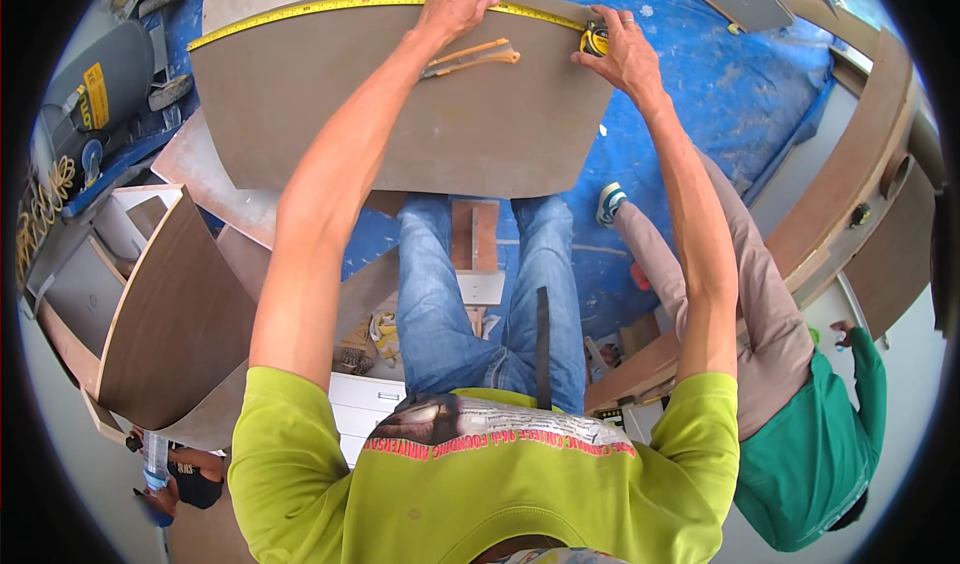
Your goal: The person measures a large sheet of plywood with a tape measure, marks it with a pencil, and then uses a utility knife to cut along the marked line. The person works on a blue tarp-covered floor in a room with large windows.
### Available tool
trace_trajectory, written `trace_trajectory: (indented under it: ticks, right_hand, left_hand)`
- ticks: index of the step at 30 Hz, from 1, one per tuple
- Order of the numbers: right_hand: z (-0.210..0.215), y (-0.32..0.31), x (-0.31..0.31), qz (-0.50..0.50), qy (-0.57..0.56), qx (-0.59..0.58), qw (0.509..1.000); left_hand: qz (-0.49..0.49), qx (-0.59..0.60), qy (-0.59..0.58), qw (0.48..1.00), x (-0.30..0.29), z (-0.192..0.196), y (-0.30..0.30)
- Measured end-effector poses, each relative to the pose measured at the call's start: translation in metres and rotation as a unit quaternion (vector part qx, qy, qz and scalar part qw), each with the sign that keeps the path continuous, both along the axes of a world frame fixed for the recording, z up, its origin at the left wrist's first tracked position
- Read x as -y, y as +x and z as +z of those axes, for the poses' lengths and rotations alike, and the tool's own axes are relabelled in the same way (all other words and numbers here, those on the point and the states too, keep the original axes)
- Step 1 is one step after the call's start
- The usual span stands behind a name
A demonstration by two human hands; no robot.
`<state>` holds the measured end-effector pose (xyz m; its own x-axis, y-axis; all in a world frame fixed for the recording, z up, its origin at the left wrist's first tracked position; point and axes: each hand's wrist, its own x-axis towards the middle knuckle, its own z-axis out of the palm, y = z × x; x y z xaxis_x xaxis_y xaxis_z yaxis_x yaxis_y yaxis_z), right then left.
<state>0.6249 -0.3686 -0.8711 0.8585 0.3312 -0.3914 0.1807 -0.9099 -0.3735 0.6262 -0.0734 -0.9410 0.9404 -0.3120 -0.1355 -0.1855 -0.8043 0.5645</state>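
Both hands (458, 6) (625, 59) on marked tape measure (310, 7), red-lettered shirt (450, 489)

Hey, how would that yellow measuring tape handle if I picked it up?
The thin yellow tape would probably flex or buckle, given its long, narrow run across the brown board. It may snap back toward the case at the right hand if released, though I can't see any lock.
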Motion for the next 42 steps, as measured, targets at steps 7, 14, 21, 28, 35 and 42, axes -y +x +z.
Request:
trace_trajectory:
  ticks: [7,14,21,28,35,42]
  right_hand:
    - [-0.017,-0.018,0.016,-0.085,0.073,0.065,0.992]
    - [-0.032,-0.013,0.025,-0.155,0.192,-0.011,0.969]
    - [-0.02,-0.018,-0.009,-0.169,0.102,-0.02,0.98]
    - [-0.011,-0.024,-0.025,-0.141,-0.001,0.067,0.988]
    - [0.0,-0.019,-0.027,-0.102,-0.023,0.034,0.994]
    - [0.0,-0.017,-0.04,-0.095,-0.005,0.037,0.995]
  left_hand:
    - [0.007,-0.112,0.034,0.993,0.006,0.01,0.009]
    - [0.026,-0.063,-0.013,0.998,0.006,0.008,0.004]
    - [0.045,-0.039,-0.008,0.998,-0.016,0.002,-0.006]
    - [0.068,0.025,-0.007,0.997,-0.018,0.007,-0.016]
    - [0.081,0.074,0.008,0.994,-0.017,0.013,-0.026]
    - [0.089,0.085,-0.005,0.992,-0.021,0.016,-0.027]
